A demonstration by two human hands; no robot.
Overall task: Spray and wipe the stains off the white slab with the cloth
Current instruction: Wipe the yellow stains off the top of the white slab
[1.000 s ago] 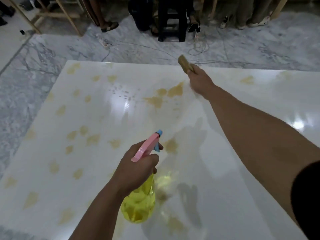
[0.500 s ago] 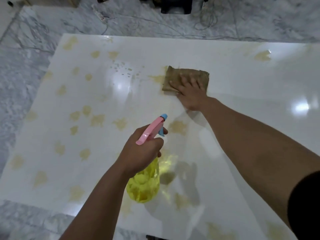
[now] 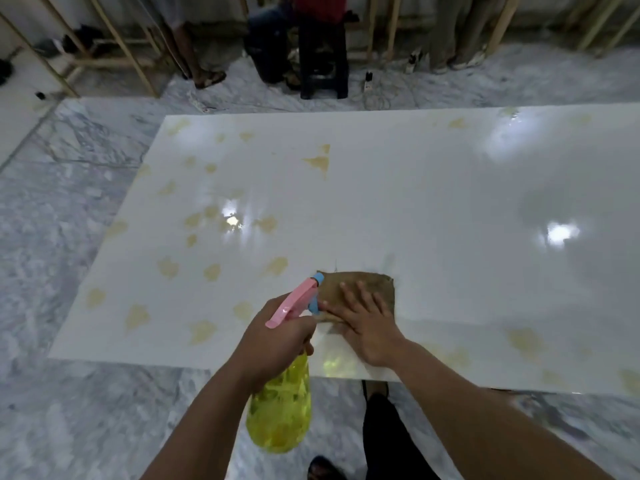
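**Cloth pressed flat near the slab's front edge, bottle held beside it**

Nearest the camera, the left hand [image 3: 273, 344] is closed around the neck of the bottle [image 3: 280, 410]. Its yellow body hangs below the fist, in front of the slab's near edge and over the marble floor [image 3: 69, 417]. The pink trigger head with its blue nozzle [image 3: 317, 280] points away from the person, over the slab, and overlaps the cloth's left edge in this view; whether it touches the cloth cannot be told.

Just right of the bottle, the right hand [image 3: 367, 327] lies open, palm down, fingers [image 3: 346, 292] spread, pressing the brown cloth [image 3: 377, 285] flat on the slab [image 3: 433, 209]. The cloth sits close to the slab's near edge, roughly at its middle, partly covered by the hand.

A dark trouser leg [image 3: 384, 431] and a shoe tip show below the slab's edge, to the right of the bottle.

On the slab, yellowish stains [image 3: 168, 266] are scattered over the left half, left of and beyond the cloth, and a few faint ones lie along the near edge to the cloth's right. A larger stain [image 3: 318, 162] sits beyond the cloth toward the far edge. The right half looks mostly clean and glossy, with bright light reflections.

Beyond the slab's far edge stand a black stool [image 3: 323, 60], wooden frames, cables on the floor and the legs of other people.
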